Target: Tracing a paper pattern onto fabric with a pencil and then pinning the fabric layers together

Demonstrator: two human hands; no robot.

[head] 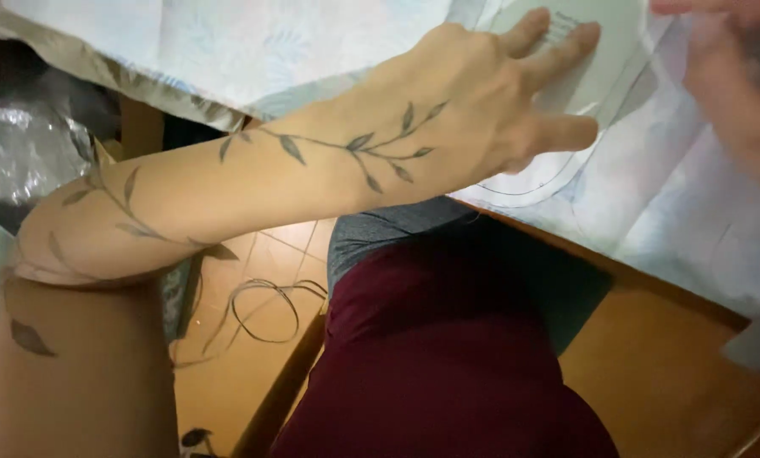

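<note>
Left hand [481, 93]: open, fingers spread flat on pale cloth [651, 187] over a wooden table [668, 356]. Right hand [727, 76]: blurred at the cloth's upper right; grip cannot be told. Cable [261, 309]: on the floor.

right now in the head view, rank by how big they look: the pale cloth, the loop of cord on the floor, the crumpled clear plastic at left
1. pale cloth, largest by far.
2. and 3. crumpled clear plastic and loop of cord cover similar areas; the plastic is partly hidden by the left arm, so I won't rank them.
</note>
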